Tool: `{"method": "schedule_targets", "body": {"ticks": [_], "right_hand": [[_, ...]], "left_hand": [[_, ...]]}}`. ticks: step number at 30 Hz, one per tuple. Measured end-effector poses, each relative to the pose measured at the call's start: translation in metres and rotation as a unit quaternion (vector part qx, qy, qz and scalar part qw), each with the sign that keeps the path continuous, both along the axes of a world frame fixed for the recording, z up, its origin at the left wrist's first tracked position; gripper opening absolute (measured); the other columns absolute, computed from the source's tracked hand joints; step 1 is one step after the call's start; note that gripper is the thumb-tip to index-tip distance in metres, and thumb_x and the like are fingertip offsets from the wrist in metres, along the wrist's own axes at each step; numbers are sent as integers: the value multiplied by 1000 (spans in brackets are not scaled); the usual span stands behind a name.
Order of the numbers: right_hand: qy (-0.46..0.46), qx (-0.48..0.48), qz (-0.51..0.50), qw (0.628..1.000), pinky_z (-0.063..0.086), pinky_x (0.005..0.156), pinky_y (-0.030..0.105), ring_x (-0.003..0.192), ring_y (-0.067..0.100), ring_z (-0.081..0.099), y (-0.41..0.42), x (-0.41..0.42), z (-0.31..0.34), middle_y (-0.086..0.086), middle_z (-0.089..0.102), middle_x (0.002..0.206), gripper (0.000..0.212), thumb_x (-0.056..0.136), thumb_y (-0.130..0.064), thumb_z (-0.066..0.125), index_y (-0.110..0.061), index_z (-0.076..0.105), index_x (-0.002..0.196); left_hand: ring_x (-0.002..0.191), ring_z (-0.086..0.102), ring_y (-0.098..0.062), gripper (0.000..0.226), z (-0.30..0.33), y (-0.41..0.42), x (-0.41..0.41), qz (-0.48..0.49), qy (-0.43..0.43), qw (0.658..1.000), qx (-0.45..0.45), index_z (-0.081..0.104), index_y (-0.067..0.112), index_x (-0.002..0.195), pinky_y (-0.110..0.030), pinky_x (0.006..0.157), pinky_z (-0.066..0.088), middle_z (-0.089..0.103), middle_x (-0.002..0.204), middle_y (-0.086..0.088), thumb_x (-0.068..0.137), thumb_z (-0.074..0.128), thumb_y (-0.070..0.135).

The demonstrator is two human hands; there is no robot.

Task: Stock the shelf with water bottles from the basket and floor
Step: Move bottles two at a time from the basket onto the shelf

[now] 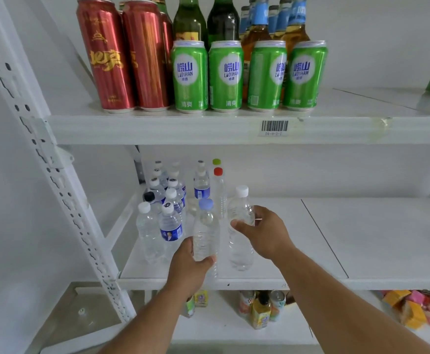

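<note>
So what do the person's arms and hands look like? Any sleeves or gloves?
Both arms are bare as far as the picture shows, with no sleeves in view. The left hand and right hand wear no gloves, and no rings, watch or bracelet show on them or the wrists.

Two hands, each holding one water bottle: left hand [187, 267] grips a blue-capped bottle [205, 233], right hand [265, 233] a white-capped bottle [240, 226]. Four green cans [189, 76] and two red cans [105, 57] stand above.

Head view looks forward and down, close to the shelf [260, 281].
</note>
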State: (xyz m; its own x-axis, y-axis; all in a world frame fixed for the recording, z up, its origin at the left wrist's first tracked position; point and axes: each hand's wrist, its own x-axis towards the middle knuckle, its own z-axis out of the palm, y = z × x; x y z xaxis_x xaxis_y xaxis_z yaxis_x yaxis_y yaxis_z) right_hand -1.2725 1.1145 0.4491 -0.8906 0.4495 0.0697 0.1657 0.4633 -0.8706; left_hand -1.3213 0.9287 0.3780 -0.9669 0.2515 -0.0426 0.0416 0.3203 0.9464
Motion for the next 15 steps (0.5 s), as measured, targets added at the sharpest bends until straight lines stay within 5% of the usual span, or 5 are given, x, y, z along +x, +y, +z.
{"method": "schedule_targets", "body": {"ticks": [5,9,15], "right_hand": [[-2,8,6,1000,44,64,15,79,1,65,14,-35,-7,-17,70,88,26,82,-40,77,-29,70,105],[-17,17,14,1000,40,58,17,62,0,58,27,-64,-16,-16,64,69,22,81,-41,76,-28,70,98],[-43,-10,31,999,54,75,27,80,9,67,46,-109,-32,-13,70,87,27,78,-42,79,-31,69,102]], "left_hand": [[87,56,9,38,-8,16,-32,3,0,1000,-11,54,35,108,-10,66,40,62,97,23,81,77,21],[90,60,2,40,-15,31,-58,29,2,999,-23,57,36,106,-24,80,51,64,103,13,75,80,27],[95,67,-10,40,-25,55,-96,61,-7,998,-17,63,29,109,-25,79,53,70,101,10,74,81,20]]}}
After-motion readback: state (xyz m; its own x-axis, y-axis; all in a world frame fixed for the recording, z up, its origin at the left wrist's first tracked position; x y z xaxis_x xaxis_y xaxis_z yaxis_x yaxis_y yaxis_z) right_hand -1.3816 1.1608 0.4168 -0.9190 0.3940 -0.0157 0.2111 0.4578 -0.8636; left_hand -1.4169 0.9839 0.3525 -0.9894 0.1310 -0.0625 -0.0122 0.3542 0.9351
